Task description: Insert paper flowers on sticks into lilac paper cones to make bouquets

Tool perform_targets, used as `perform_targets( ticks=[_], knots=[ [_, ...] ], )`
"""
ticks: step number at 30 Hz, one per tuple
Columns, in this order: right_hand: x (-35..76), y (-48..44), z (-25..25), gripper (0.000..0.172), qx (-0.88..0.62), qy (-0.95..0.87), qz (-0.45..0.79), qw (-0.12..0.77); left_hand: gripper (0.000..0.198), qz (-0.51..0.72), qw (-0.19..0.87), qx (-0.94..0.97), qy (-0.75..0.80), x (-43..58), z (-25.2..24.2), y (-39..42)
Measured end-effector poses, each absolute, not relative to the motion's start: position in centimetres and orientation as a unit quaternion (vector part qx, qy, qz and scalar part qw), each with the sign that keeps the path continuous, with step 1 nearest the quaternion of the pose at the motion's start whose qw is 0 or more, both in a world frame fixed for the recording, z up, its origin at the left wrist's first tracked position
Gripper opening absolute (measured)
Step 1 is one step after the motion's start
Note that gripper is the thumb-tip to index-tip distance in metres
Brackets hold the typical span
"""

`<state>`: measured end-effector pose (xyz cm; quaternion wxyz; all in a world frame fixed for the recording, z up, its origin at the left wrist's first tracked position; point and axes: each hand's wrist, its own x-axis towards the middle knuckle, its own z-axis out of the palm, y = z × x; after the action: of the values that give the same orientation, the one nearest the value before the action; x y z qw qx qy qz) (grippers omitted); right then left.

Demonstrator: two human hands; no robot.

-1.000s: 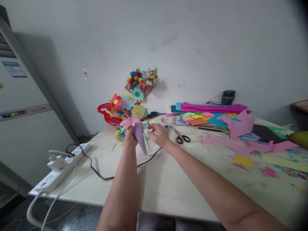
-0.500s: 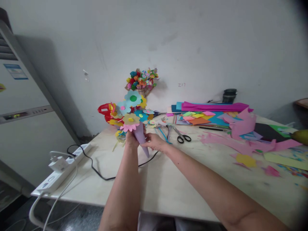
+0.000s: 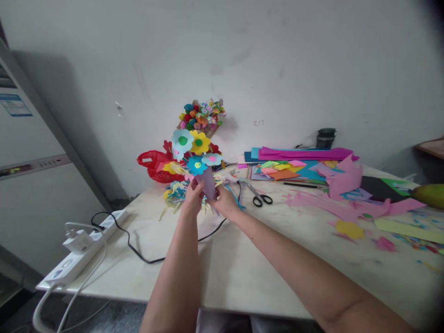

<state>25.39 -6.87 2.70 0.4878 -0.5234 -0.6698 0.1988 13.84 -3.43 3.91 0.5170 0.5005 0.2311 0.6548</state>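
Note:
Between my two hands stands a bouquet of paper flowers in a lilac paper cone, held above the table. My left hand is closed on the cone's left side, just under the blooms. Lower down, my right hand grips the cone from the right. Light blue, yellow, blue and red flowers fan out above the cone's mouth. Its tip is partly covered by my right hand. More paper flowers lie on the table behind my left hand.
Black-handled scissors lie right of my hands. Coloured paper sheets and pink scraps spread across the right side. A red plastic bag sits behind, below a flower basket at the wall. A power strip and black cable occupy the left.
The bouquet has turned in my hands: the yellow and blue flowers now face me, and the pink one is mostly hidden. The cone is more upright, and my right hand sits further round its lower part.

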Motion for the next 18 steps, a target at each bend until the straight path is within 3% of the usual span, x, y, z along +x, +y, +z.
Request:
perform_targets(
  ticks=[18],
  knots=[
    [25.1,-5.7,0.8,0.029,-0.536,-0.651,0.156,0.514,0.034,0.704,0.303,0.55,0.331,14.8,3.6,-2.5]
  ],
)
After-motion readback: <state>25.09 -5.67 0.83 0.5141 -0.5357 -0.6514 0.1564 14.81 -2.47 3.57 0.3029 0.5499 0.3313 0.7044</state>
